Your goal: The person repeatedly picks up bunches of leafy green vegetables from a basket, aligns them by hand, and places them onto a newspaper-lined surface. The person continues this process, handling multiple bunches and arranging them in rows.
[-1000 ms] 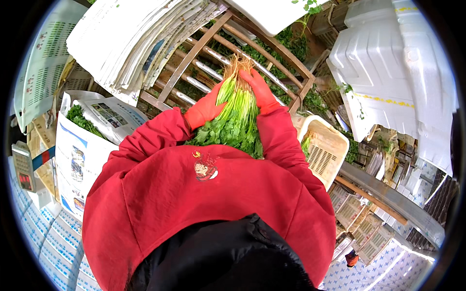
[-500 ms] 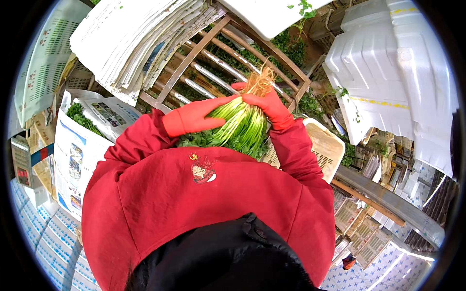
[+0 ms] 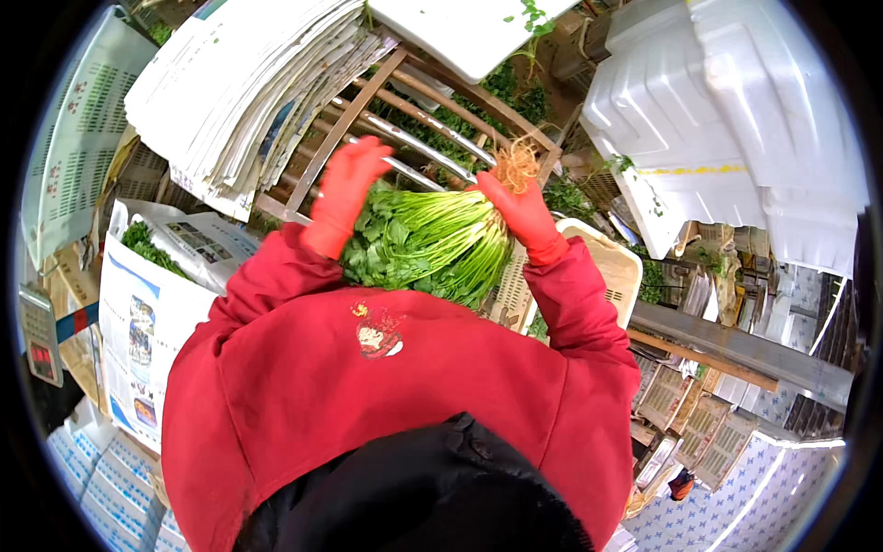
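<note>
Swung green bunch (image 3: 428, 244) sideways, gripping tight near roots (image 3: 518, 164) with right hand (image 3: 520, 204); freed left hand (image 3: 346, 191), half-uncurled, seemingly empty; now supporting one-handed.

The left arm (image 3: 276, 276) and right arm (image 3: 575, 294), both bent, reach forward. The gloved left hand (image 3: 344, 195) is loosely curled, fingers (image 3: 368, 158) pointing forward; the gloved right hand (image 3: 520, 210), well apart, curls into a grip.

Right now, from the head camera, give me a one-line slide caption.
Gloved right hand gripping a leafy green bunch near its roots, left hand beside the leaves, by a slatted rack.
</note>
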Demonstrator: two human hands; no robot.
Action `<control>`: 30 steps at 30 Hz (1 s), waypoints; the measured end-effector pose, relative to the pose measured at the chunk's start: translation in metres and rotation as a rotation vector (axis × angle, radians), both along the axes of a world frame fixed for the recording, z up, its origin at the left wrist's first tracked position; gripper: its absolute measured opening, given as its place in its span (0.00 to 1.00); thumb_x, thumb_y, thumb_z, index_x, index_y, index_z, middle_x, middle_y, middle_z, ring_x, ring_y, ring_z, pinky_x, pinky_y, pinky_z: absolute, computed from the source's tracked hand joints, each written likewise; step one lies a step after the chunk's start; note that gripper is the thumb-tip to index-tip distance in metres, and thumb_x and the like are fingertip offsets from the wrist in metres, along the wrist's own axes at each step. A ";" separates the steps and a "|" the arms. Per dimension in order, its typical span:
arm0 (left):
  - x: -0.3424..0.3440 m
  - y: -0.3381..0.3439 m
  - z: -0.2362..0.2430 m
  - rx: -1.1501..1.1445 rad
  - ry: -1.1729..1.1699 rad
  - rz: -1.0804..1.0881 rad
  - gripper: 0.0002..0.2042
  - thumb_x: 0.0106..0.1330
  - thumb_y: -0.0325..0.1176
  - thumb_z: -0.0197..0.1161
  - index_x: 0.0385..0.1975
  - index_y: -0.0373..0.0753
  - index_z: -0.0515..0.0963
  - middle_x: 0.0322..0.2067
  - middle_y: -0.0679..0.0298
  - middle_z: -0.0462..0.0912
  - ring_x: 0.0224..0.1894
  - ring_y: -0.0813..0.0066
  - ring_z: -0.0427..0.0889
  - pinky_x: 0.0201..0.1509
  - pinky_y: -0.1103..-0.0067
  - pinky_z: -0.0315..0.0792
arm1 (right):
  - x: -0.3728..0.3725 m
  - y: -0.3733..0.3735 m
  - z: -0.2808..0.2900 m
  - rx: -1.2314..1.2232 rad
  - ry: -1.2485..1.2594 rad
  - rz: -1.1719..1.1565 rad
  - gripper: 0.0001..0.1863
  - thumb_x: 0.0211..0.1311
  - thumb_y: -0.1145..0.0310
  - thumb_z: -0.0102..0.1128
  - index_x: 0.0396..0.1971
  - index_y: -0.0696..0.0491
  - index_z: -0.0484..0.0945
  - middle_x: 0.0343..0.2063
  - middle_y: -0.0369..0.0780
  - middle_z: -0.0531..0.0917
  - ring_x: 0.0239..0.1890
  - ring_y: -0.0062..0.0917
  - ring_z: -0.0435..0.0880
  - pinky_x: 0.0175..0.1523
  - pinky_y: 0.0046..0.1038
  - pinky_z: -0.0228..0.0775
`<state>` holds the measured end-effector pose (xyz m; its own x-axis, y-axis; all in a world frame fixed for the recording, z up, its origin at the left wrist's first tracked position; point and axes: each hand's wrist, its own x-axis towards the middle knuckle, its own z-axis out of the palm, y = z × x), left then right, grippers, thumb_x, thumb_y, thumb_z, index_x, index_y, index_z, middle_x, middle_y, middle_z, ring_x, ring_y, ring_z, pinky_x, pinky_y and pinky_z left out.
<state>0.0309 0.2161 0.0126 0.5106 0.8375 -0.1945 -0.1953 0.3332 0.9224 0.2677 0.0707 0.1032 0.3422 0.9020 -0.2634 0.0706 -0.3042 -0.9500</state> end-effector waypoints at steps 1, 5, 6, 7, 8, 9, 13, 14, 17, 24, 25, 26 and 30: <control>-0.017 0.012 0.028 0.034 0.086 0.036 0.26 0.75 0.45 0.58 0.64 0.32 0.67 0.53 0.56 0.81 0.53 0.67 0.82 0.59 0.72 0.73 | 0.002 -0.010 0.021 0.064 -0.247 -0.014 0.11 0.69 0.64 0.63 0.39 0.58 0.83 0.32 0.36 0.86 0.35 0.21 0.83 0.41 0.26 0.76; -0.061 0.020 0.037 0.114 0.195 0.078 0.25 0.79 0.47 0.50 0.66 0.34 0.67 0.60 0.53 0.78 0.56 0.68 0.82 0.61 0.74 0.73 | 0.063 -0.026 0.103 0.272 -0.963 -0.144 0.14 0.69 0.60 0.61 0.42 0.55 0.84 0.34 0.41 0.86 0.35 0.29 0.84 0.42 0.31 0.77; -0.048 0.022 0.031 0.112 0.192 0.074 0.25 0.79 0.47 0.50 0.66 0.35 0.67 0.59 0.53 0.79 0.55 0.69 0.82 0.60 0.74 0.74 | 0.085 -0.033 0.104 0.230 -1.070 -0.211 0.14 0.68 0.59 0.61 0.42 0.55 0.84 0.34 0.42 0.86 0.35 0.32 0.85 0.42 0.32 0.77; -0.031 0.036 0.029 0.156 0.210 -0.111 0.24 0.79 0.45 0.51 0.66 0.34 0.67 0.58 0.53 0.80 0.54 0.68 0.82 0.59 0.74 0.75 | 0.104 -0.028 0.097 0.207 -1.157 -0.241 0.14 0.68 0.58 0.62 0.42 0.54 0.84 0.35 0.44 0.87 0.36 0.34 0.85 0.43 0.33 0.78; -0.012 0.044 0.021 0.198 0.233 -0.304 0.24 0.79 0.44 0.52 0.66 0.34 0.68 0.57 0.53 0.80 0.53 0.68 0.82 0.58 0.74 0.76 | 0.118 -0.025 0.081 0.169 -1.213 -0.268 0.15 0.67 0.57 0.62 0.43 0.53 0.85 0.35 0.45 0.87 0.36 0.37 0.86 0.43 0.34 0.78; -0.013 -0.016 0.017 0.079 0.010 -0.135 0.23 0.79 0.41 0.53 0.66 0.33 0.67 0.55 0.53 0.81 0.51 0.68 0.83 0.56 0.75 0.76 | 0.129 -0.024 0.068 0.119 -1.260 -0.312 0.15 0.66 0.56 0.62 0.43 0.52 0.85 0.36 0.47 0.87 0.36 0.39 0.86 0.43 0.35 0.78; -0.026 -0.031 0.020 -0.038 0.019 -0.402 0.21 0.79 0.39 0.53 0.66 0.36 0.69 0.54 0.54 0.82 0.51 0.69 0.83 0.57 0.75 0.76 | 0.153 0.017 0.106 -0.022 -1.376 -0.536 0.17 0.60 0.52 0.67 0.41 0.48 0.86 0.31 0.47 0.87 0.34 0.45 0.85 0.43 0.38 0.78; -0.025 -0.029 0.023 -0.028 0.020 -0.427 0.21 0.79 0.39 0.53 0.66 0.37 0.69 0.54 0.55 0.82 0.51 0.70 0.83 0.57 0.75 0.76 | 0.155 0.017 0.121 0.088 -1.399 -0.592 0.16 0.60 0.53 0.68 0.40 0.48 0.86 0.31 0.46 0.87 0.34 0.44 0.86 0.42 0.38 0.78; -0.017 -0.027 0.029 0.035 -0.002 -0.512 0.21 0.79 0.37 0.52 0.67 0.36 0.69 0.54 0.55 0.82 0.51 0.69 0.83 0.59 0.75 0.75 | 0.147 0.012 0.178 0.570 -1.428 -0.711 0.13 0.60 0.59 0.71 0.37 0.53 0.86 0.30 0.45 0.88 0.31 0.40 0.86 0.37 0.35 0.77; -0.019 -0.044 0.037 0.072 0.041 -0.837 0.23 0.76 0.35 0.58 0.68 0.35 0.67 0.57 0.57 0.81 0.56 0.74 0.79 0.63 0.76 0.71 | 0.025 0.009 0.126 0.952 -1.619 -0.463 0.10 0.48 0.69 0.76 0.30 0.48 0.84 0.33 0.35 0.86 0.34 0.31 0.85 0.37 0.33 0.75; -0.021 -0.045 0.034 0.093 0.106 -0.924 0.24 0.75 0.36 0.59 0.68 0.34 0.67 0.57 0.57 0.81 0.56 0.75 0.78 0.63 0.76 0.70 | 0.008 0.004 0.088 0.930 -1.569 -0.364 0.12 0.46 0.66 0.77 0.30 0.47 0.83 0.34 0.33 0.85 0.35 0.30 0.85 0.37 0.33 0.75; -0.032 -0.050 0.020 0.093 0.141 -0.992 0.25 0.74 0.36 0.60 0.67 0.34 0.68 0.56 0.58 0.81 0.56 0.74 0.78 0.64 0.76 0.70 | -0.019 -0.012 0.038 0.748 -1.547 -0.154 0.14 0.44 0.64 0.78 0.31 0.46 0.83 0.33 0.32 0.85 0.35 0.30 0.85 0.35 0.32 0.74; -0.046 -0.022 0.019 0.438 0.396 -1.350 0.26 0.72 0.45 0.60 0.62 0.33 0.73 0.47 0.54 0.85 0.51 0.69 0.83 0.58 0.73 0.75 | -0.099 -0.029 -0.086 0.469 -1.134 0.206 0.09 0.48 0.61 0.71 0.27 0.45 0.80 0.28 0.33 0.81 0.28 0.30 0.80 0.30 0.35 0.70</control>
<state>-0.0151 0.1944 0.0314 0.9104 -0.1920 -0.3664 0.3128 -0.2600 0.9135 0.1682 0.0414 0.0170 0.0074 0.8928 0.4504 0.9278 0.1619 -0.3362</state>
